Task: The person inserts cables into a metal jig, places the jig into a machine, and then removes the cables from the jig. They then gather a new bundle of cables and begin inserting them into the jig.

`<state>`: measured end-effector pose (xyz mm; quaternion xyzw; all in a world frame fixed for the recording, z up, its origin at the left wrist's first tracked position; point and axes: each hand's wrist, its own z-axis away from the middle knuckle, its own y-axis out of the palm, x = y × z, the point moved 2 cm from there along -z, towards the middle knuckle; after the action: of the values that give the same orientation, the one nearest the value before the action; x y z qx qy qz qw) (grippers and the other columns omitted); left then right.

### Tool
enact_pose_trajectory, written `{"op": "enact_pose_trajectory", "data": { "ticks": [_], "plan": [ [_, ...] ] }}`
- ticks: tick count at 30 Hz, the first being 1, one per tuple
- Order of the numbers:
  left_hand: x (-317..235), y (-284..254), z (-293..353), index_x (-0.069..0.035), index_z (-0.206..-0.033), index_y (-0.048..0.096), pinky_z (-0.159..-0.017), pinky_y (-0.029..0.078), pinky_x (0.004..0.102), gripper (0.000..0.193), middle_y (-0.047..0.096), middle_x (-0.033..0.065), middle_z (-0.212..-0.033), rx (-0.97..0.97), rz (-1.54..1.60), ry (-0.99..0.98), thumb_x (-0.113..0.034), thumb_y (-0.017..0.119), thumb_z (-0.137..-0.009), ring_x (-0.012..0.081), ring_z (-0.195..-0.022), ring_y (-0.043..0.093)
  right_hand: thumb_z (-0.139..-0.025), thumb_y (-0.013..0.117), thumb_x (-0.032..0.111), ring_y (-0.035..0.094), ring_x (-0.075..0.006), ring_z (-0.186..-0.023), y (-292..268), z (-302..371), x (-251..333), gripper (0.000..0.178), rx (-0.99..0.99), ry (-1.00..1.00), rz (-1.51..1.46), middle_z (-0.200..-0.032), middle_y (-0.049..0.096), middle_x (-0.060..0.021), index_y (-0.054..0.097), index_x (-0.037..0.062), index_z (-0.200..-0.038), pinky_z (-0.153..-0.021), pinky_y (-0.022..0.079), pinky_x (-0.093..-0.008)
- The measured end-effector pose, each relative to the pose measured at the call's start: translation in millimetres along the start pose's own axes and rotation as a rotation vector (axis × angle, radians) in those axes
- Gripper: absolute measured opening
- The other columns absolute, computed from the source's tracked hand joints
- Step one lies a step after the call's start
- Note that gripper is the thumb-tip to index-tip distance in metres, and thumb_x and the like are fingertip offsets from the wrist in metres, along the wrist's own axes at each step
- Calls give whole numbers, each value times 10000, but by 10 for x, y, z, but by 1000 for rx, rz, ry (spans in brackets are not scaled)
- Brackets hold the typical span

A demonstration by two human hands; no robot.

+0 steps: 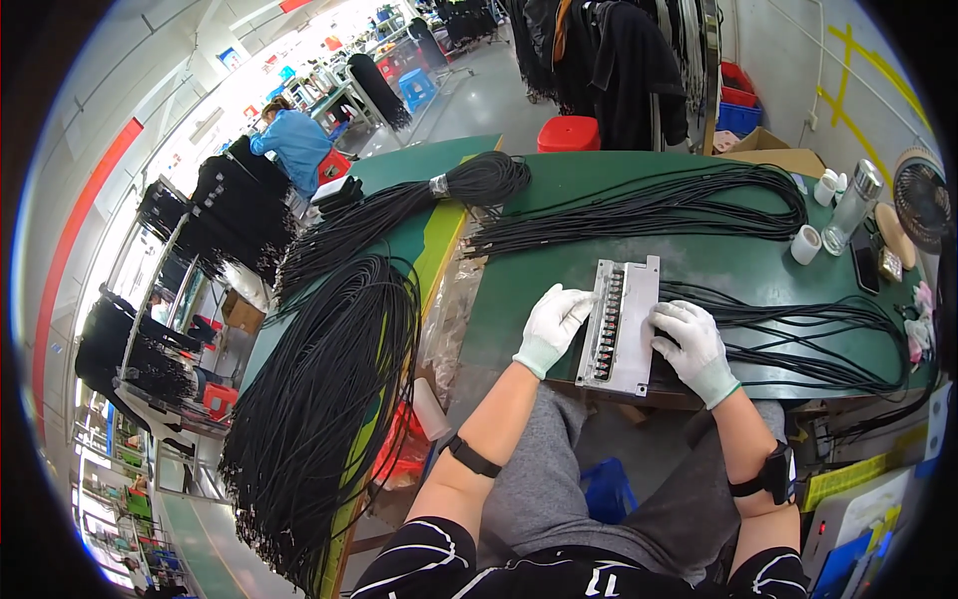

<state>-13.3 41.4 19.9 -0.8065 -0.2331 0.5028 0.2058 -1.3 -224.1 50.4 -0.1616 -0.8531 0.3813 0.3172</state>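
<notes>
Metal jig (621,324) on green workbench (738,265)

Bare green table (529,290) left of the grey metal jig (621,327): open lane from the near edge up to the far cable bundle (639,212). Left hand (552,326) sits on the jig's left edge, right hand (691,345) on its right edge. Right of the jig, loose black cables (808,344) cover the table; no bare path there. Far right blocked by white cups (805,244), a clear bottle (853,208) and a phone (864,259). Left edge crowded by a hanging cable mass (329,399)
</notes>
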Motion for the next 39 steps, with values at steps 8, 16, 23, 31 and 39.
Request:
{"op": "enact_pose_trajectory", "data": {
  "ticks": [8, 16, 23, 31, 39],
  "plan": [
    [-2, -3, -3, -87, -1128, 725, -1193, 289, 469, 262, 735, 71, -1081, -3, -1, 8, -250, 538, -1044, 223, -1035, 678, -775, 756, 186, 611, -346, -1161, 5, 7, -12, 342, -14, -10, 6, -1188, 696, -109, 703, 35, -1077, -1006, 470, -450],
    [26, 13, -11, -106, -1110, 740, -1137, 371, 463, 268, 736, 81, -1062, -33, -21, 13, -291, 567, -1022, 260, -1016, 676, -782, 751, 182, 602, -350, -1172, -15, -10, 20, 342, 4, 7, -2, -1193, 695, -108, 697, 40, -1088, -1022, 457, -453],
    [26, 16, 2, -116, -1097, 748, -1112, 409, 456, 271, 736, 89, -1047, -70, -22, 24, -312, 583, -1010, 282, -1002, 676, -778, 749, 166, 600, -354, -1171, -7, -13, 16, 334, 17, 12, -6, -1191, 692, -113, 691, 31, -1078, -1022, 456, -457],
    [36, -30, 19, -99, -1118, 739, -1137, 379, 445, 266, 735, 87, -1074, -51, -38, 33, -278, 564, -1025, 255, -1020, 673, -765, 753, 161, 620, -346, -1131, -44, -4, 47, 328, -29, -26, 2, -1171, 695, -121, 691, 22, -1056, -981, 486, -441],
    [81, -12, -14, -17, -1158, 724, -1147, 353, 355, 293, 735, 86, -1157, 33, 31, -23, -196, 516, -1056, 195, -1135, 634, -742, 746, 161, 647, -343, -1007, 95, 25, -95, 254, -152, -86, -35, -1061, 693, -124, 673, 51, -958, -877, 523, -454]
  ]
}}
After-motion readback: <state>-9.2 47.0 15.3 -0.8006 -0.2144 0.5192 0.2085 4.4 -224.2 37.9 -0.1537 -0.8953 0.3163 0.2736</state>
